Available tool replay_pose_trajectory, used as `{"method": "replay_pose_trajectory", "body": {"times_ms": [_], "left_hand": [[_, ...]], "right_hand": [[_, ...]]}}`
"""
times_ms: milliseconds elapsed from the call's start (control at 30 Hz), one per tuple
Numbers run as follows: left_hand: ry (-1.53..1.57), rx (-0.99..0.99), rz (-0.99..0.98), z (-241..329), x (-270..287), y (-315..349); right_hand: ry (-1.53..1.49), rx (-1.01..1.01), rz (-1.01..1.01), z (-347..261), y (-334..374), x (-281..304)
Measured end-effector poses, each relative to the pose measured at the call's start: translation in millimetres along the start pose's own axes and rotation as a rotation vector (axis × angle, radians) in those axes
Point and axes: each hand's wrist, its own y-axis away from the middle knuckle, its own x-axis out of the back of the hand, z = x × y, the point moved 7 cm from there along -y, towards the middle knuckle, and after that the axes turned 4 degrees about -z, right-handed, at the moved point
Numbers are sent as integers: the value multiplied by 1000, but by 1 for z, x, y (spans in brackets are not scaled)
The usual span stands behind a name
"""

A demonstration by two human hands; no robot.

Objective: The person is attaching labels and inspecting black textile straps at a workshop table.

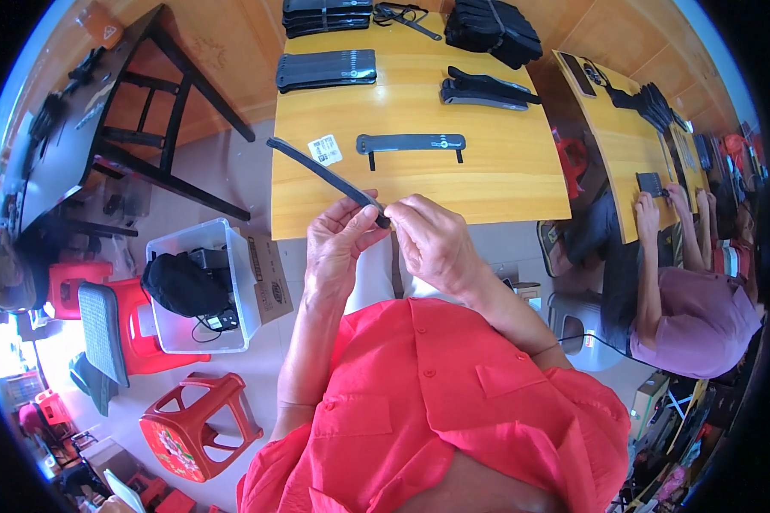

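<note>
A long, narrow dark strap [325, 175] is held over the table's near edge, slanting up to the left. My left hand [344, 238] grips it near its lower end between thumb and fingers. My right hand [436, 241] pinches the same end, the fingertips of both hands close together. What exactly lies between the right fingertips is partly hidden. Beyond the hands, a flat dark strip [411, 143] with two short black tabs lies on the yellow wooden table [488, 184]. Left of it is a small white printed label [325, 150].
Farther back lie a stack of dark strips [327, 70], loose black strips [488, 88] and a tied black bundle [494, 32]. A clear plastic bin [244, 321] and a red stool [201, 427] stand at my left. Another person [693, 321] works at a table on the right.
</note>
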Motion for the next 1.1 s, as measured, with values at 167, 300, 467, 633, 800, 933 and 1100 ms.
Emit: {"method": "replay_pose_trajectory", "body": {"times_ms": [167, 300, 467, 633, 800, 933, 1100], "left_hand": [[-67, -20, 25, 3, 0, 2], [-233, -22, 42, 8, -2, 6], [-979, -147, 196, 32, -1, 21], [-1384, -207, 175, 52, -11, 36], [-1313, -138, 38, 51, -10, 36], [-1338, -140, -14, 53, -19, 41], [-1333, -210, -108, 55, -24, 43]], "right_hand": [[69, 0, -72, -3, -2, -1], [-76, -41, -103, 5, -7, -4], [-223, -59, -99, 7, -4, -13], [-517, -284, -271, 12, 0, -29], [-721, -389, -315, 10, 5, -39], [-854, -444, -313, 9, 8, -44], [-1125, -553, -371, 14, 11, -48]]}}
